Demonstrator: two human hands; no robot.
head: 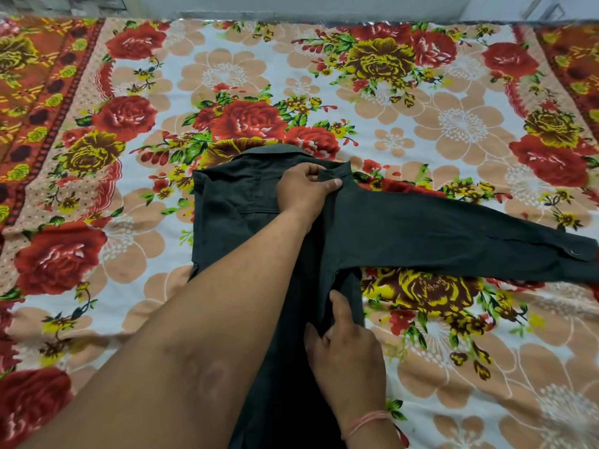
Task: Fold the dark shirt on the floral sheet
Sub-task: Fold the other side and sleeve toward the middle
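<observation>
Both hands pinch the shirt (259,202): left hand (304,186) at shoulder, right hand (346,345) lower; sleeve (453,234) toward three o'clock remains unfolded.

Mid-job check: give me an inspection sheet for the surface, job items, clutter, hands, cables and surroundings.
Surface: floral sheet spread flat, a few soft wrinkles.
Job's things: dark shirt lying on the sheet, collar away from the person; one sleeve stretched out to the right, cuff button showing.
Clutter: nothing seen.
Hands: left hand pinching fabric near the collar; right hand gripping the shirt's right edge lower down.
Cables: nothing seen.
Surroundings: pale wall beyond the sheet's far edge.
</observation>
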